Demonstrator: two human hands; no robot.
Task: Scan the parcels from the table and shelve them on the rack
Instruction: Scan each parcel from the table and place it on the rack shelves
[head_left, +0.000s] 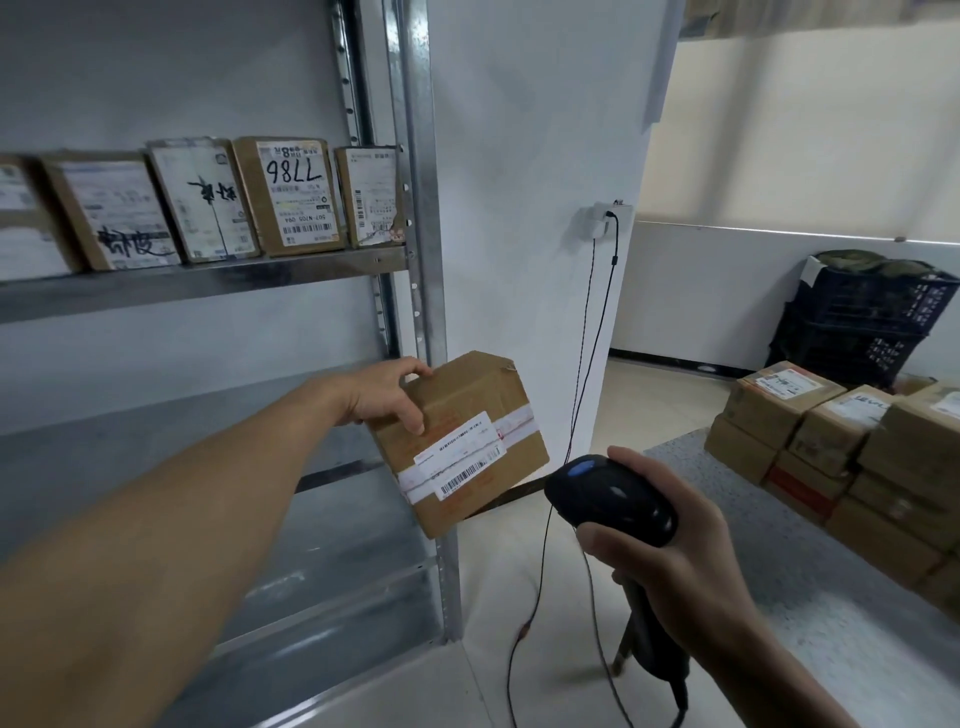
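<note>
Right hand (691, 561) clenched on scanner (610, 499), nose toward parcel (462, 441) just left of it. Left hand (384, 395) grips parcel's upper-left corner; box tilted, mid-air beside rack post (426, 208). Above that grip: shelf (197, 288) holding row of upright boxes (291, 195). Right of scanner: table (779, 561), stacked parcels (831, 431).

Head-worn wide-angle view, facing forward and down. The left hand (387, 397) gripping the parcel (460, 441) lies near frame centre at arm's reach. The right hand (685, 566), holding the scanner (610, 499), is closer to the lens, lower right of that grip. The rack (423, 234) stands left of it, the table (753, 545) right.
</note>
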